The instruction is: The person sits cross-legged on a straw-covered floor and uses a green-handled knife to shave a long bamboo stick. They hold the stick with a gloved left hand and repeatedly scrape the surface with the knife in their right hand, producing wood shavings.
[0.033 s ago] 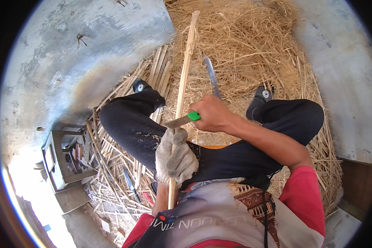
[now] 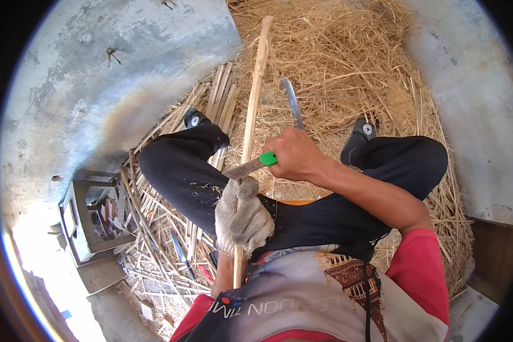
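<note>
My left hand (image 2: 243,219), in a grubby white knit glove, is closed around a long pale bamboo strip (image 2: 254,100). The strip runs from my lap away from me, tilted slightly right at its far end. In my bare right hand (image 2: 295,154) is a knife (image 2: 246,169) with a green handle end. Its short metal blade lies across the strip, just beyond the gloved fingers. Most of the handle is hidden in my fist. Past my right hand a curved blade (image 2: 292,100) rests on the straw, its near end hidden behind the hand.
Shavings (image 2: 336,62) are heaped in front of me, between my spread legs and pale walls. Split strips (image 2: 219,94) lie by my left foot. At the left stands an open-sided box (image 2: 85,222) with scraps in it. A blue-handled tool (image 2: 179,251) lies among the strips.
The far end of the bamboo strip has shifted very slightly left. The knife blade has moved a touch toward me and left. Both grips are unchanged.
</note>
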Demonstrator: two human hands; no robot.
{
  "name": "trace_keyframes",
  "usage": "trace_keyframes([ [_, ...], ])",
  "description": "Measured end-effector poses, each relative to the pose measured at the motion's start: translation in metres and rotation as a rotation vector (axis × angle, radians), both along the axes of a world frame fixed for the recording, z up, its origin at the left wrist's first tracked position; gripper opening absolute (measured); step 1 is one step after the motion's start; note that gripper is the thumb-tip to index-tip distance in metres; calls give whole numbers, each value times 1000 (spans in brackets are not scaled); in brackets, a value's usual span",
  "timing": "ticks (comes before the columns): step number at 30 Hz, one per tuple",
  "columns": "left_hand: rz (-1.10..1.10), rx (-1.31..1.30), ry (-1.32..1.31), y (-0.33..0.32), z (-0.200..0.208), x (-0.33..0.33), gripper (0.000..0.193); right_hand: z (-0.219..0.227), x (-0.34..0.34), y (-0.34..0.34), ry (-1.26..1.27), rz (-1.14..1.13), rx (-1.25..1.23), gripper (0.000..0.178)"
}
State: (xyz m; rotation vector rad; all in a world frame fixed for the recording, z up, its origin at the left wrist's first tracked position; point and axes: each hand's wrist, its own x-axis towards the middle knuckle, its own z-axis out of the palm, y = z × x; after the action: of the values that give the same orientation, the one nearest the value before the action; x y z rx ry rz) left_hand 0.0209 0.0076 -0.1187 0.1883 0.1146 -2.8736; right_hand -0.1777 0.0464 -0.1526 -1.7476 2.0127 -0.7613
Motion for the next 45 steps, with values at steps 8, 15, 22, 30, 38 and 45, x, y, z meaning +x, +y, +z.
trace_keyframes([
  [8,2,56,61,-1,3,-4,43,-3,-4,-8,111,-199,-48,19],
  [15,-49,110,62,10,-1,-9,46,10,-74,-35,25,-450,105,30],
  [22,-104,68,76,9,-1,-13,47,5,-89,-35,-321,-295,190,36],
  [30,-47,-149,-104,-1,10,-1,42,-2,-26,-5,-131,82,-4,16],
  [38,13,-673,-802,0,35,-4,34,-3,2,-9,167,-240,-32,15],
  [45,74,-554,-723,0,39,-15,34,-16,-5,-25,76,-277,-154,22],
])
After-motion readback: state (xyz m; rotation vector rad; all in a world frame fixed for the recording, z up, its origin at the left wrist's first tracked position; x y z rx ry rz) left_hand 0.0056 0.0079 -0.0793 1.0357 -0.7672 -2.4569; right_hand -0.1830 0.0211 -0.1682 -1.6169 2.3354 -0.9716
